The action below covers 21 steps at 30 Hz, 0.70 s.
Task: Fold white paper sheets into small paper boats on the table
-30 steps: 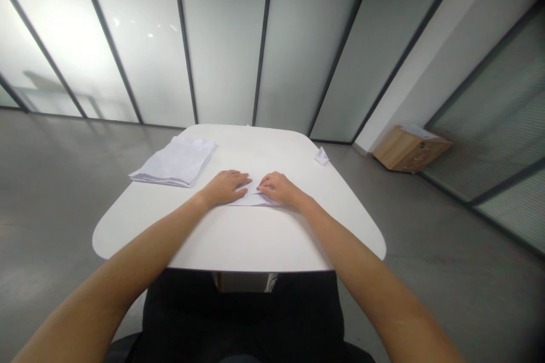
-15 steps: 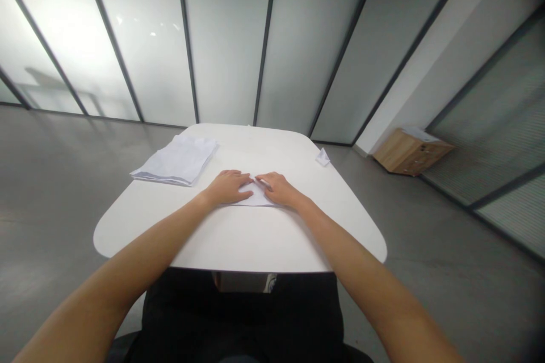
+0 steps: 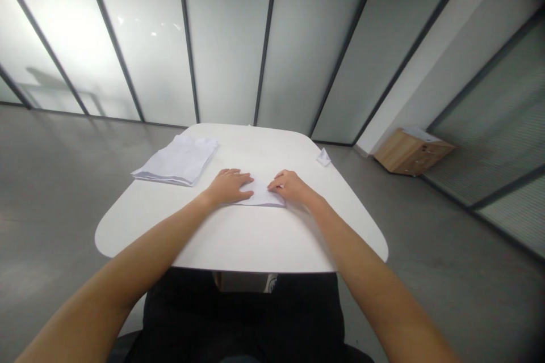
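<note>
Folded paper is creased already, with the left hand and right hand flat on it, fingers open, not gripping, and the stack still unused nearby

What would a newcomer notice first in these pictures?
The left hand and right hand rest on a folded white paper at the centre of a rounded white table. A pile of white paper lies to their left; a small folded paper sits near the table's far right edge.
</note>
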### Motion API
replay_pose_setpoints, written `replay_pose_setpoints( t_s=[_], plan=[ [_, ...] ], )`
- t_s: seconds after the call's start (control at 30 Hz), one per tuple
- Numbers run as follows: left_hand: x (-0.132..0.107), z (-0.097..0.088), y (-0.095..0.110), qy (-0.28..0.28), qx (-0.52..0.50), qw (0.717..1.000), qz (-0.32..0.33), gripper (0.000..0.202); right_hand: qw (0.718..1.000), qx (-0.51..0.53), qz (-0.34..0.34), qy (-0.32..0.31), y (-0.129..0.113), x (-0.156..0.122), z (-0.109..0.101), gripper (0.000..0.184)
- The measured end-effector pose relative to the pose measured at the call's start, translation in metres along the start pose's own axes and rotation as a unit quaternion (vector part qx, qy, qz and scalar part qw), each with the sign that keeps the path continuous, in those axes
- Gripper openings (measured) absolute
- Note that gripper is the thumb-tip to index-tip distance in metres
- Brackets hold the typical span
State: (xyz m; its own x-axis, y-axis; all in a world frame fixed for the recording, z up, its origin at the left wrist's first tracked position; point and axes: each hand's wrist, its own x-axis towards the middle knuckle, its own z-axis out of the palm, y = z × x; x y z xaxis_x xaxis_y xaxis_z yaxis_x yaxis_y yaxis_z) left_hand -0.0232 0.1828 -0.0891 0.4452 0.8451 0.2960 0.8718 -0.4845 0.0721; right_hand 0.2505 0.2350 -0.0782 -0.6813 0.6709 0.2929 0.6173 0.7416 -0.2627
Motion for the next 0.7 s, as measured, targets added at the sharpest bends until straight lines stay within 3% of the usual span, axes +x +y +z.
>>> replay_pose_setpoints(
  t_s=[0.27, 0.5, 0.7],
  plan=[
    [-0.002, -0.002, 0.002, 0.008, -0.004, 1.000, 0.012, 0.052, 0.999, 0.017, -0.003, -0.035, 0.001, -0.003, -0.007, 0.032],
    [-0.001, -0.014, 0.011, 0.035, -0.028, 0.999, 0.030, 0.033, 0.997, -0.037, -0.066, -0.023, -0.003, -0.002, 0.001, 0.030],
    [0.002, -0.009, 0.014, 0.037, -0.050, 0.998, 0.015, 0.030, 0.994, -0.069, -0.088, -0.020, -0.008, 0.002, 0.011, 0.029]
  ],
)
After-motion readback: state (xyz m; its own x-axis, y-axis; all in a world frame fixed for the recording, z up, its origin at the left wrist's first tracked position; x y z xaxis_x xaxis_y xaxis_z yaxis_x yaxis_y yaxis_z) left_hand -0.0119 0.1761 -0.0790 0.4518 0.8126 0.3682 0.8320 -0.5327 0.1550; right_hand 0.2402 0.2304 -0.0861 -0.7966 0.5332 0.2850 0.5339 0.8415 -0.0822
